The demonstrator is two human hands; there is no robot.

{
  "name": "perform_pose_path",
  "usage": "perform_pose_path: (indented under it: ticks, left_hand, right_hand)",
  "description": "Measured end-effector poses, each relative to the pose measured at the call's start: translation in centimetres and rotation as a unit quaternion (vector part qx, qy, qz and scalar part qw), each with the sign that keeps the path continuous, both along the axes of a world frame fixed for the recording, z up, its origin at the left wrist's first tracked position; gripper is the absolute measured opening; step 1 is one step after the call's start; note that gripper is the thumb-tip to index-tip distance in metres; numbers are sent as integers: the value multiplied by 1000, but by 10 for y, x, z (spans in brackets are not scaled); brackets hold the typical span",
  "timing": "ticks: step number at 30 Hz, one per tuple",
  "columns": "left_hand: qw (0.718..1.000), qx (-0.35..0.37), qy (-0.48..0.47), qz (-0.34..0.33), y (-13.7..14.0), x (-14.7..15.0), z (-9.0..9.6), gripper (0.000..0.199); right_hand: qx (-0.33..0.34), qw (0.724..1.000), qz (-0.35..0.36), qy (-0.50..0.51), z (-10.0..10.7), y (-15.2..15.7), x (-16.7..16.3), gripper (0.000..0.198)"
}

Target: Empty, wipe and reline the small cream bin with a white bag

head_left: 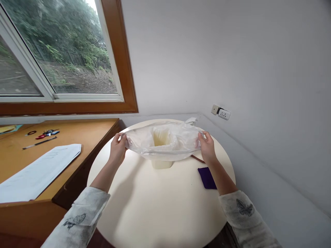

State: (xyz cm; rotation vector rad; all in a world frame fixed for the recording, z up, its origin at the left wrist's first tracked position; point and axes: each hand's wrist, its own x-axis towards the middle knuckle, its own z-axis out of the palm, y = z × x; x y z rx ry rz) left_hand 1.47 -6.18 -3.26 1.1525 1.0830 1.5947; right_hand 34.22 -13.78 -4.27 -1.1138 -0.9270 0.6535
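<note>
One round, cream-white table [165, 203] stands against a plain white wall [176, 58], with a brown wooden desk [95, 132] on its left. Over the table, a crumpled, translucent white plastic bag [141, 139] is stretched sideways between two hands, its middle opening out around the top of a pale cream, round-cornered container [162, 164]. The container is upright on the tabletop; its lower front shows beneath the bag's near edge, and a yellowish hollow shows through the opening. How far the plastic reaches inside cannot be told.

The left hand [119, 146] is mostly closed, thumb and fingers pinching the bag's left end. The right hand [207, 146] grips the opposite end likewise, thumb against bent fingers, the plastic caught between the tips. Both stand well apart, one on each side of the container, their wrists coming out of whitish sleeves.

A dark purple, flat square of cloth [207, 178] lies on the table beside the right forearm. Smaller again, a thin brown strip [198, 159] lies near the right hand.
</note>
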Motion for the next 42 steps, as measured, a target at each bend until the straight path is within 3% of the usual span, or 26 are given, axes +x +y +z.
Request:
perform_pose_path:
  ticks: [9,12,19,23,28,31,33,38,42]
  left_hand:
    - [999,18,-18,24,-1,-16,16,16]
    - [1000,19,-14,19,-10,-19,24,16]
    - [998,48,-43,-25,-24,-26,60,23]
    - [990,103,-52,-85,-37,-15,85,20]
    - [967,180,68,-170,-69,22,102,33]
    - [950,171,167,-202,-87,44,102,59]
    - [944,155,212,-198,-94,53,99,66]
    - [942,130,278,-135,-92,48,89,18]
    - [974,128,182,-49,-79,29,88,19]
  right_hand:
    - [-6,998,-55,38,4,-7,24,39]
    - [2,997,-41,70,9,-13,26,36]
    - [74,982,52,165,47,-29,11,19]
    - [102,977,112,152,75,-34,-11,12]
    - [123,958,232,116,102,-37,-62,10]
    - [117,941,308,77,113,-42,-95,13]
    - [112,929,352,25,118,-48,-113,15]
    - [129,887,437,-75,124,-63,-130,24]
    - [169,911,369,-66,115,-62,-119,22]
